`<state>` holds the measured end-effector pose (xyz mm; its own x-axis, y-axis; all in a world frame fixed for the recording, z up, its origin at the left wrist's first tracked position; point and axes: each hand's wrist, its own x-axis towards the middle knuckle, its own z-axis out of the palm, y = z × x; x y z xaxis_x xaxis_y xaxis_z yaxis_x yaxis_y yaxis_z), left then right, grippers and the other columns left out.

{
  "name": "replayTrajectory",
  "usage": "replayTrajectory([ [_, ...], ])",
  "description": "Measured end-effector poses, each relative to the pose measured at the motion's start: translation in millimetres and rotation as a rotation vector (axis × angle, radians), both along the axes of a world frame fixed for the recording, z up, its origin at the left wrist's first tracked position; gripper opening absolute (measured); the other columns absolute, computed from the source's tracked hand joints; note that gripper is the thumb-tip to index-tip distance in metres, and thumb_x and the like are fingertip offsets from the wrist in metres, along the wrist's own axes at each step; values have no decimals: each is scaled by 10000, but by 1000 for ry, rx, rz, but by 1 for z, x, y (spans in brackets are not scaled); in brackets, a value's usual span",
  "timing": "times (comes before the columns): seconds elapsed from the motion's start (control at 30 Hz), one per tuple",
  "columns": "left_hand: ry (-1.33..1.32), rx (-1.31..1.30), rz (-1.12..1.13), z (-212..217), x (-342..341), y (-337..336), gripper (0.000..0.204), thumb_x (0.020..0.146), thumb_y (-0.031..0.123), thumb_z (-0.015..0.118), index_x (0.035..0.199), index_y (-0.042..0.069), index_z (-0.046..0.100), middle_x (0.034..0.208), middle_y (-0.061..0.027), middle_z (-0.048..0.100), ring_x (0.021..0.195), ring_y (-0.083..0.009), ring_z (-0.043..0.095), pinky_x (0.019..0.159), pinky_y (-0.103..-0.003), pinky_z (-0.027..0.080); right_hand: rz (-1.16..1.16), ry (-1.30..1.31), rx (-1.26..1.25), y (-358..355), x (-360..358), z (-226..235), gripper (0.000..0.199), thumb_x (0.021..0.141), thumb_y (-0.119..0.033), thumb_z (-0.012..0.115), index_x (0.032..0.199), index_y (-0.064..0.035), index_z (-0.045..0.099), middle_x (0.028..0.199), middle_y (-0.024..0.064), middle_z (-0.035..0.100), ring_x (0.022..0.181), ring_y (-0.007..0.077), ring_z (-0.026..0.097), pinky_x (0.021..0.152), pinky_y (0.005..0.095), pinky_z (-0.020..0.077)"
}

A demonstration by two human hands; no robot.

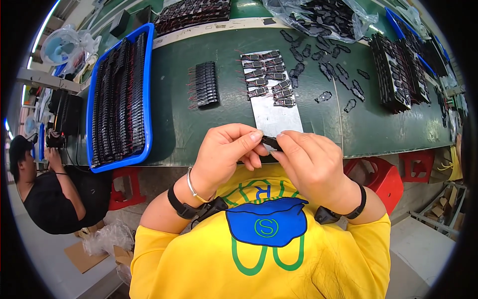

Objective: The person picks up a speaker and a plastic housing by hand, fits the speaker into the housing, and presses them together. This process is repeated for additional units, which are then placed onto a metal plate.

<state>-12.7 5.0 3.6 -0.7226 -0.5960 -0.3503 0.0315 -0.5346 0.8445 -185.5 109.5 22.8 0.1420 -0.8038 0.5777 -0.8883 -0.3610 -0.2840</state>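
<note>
Just over the near edge of the green bench [199, 134], both hands meet on one small black part [271, 143]. The left hand [224, 152] has its fingers [249, 137] clamped on the part's left end, thumb under and forefinger on top. The right hand [308, 162] has its fingers [286, 142] closed on the right end, so the part hangs between the two hands, off the bench surface.

Just beyond the hands lies a grey metal plate [276, 119], its far half covered by rows of small black parts with red wires [269, 77]. To its left stands a short upright stack of black parts [205, 84]. Along the left edge of the bench sits a blue tray [147, 89] packed with rows of the same dark pieces. Right of the plate, loose black shells [338, 74] are scattered, and near the right edge stand dense black stacks [398, 72]. At the far edge lies a clear plastic bag [318, 17] of black parts.

Beside the left end of the bench, another person in black [50, 194] sits working.
</note>
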Motion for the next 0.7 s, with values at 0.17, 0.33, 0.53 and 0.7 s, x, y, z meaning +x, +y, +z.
replayTrajectory([
  [0.17, 13, 8, -13, -1, 0, 0, 180, 939, 148, 576, 977, -20, 630, 809, -129, 693, 599, -135, 646, 538, -233, 532, -3, 12, 29, -1, 0, 2, 330, 670, -31, 729, 973, 24, 613, 869, 137, 648, 691, 273, 640, 585, 345, 507],
  [0.33, 24, 35, -15, 1, -1, 3, 187, 944, 154, 571, 971, -18, 640, 809, -93, 690, 606, -99, 623, 551, -213, 515, -10, 31, 22, -1, 0, 2, 319, 667, -30, 729, 963, 23, 621, 851, 131, 645, 667, 265, 630, 570, 340, 497],
  [0.53, 47, 31, -13, -1, -2, 4, 178, 941, 151, 576, 956, -15, 638, 817, -95, 689, 614, -100, 626, 556, -214, 517, -11, 21, 5, -2, 0, -2, 297, 667, -20, 721, 943, 31, 625, 829, 125, 641, 647, 259, 621, 556, 337, 493],
  [0.7, 86, -38, 6, 2, -3, 9, 111, 899, 84, 628, 945, -18, 631, 831, -82, 685, 632, -90, 624, 570, -210, 517, 4, 12, -41, -3, -1, -5, 294, 662, -9, 718, 935, 38, 620, 819, 120, 635, 642, 255, 618, 545, 337, 490],
])
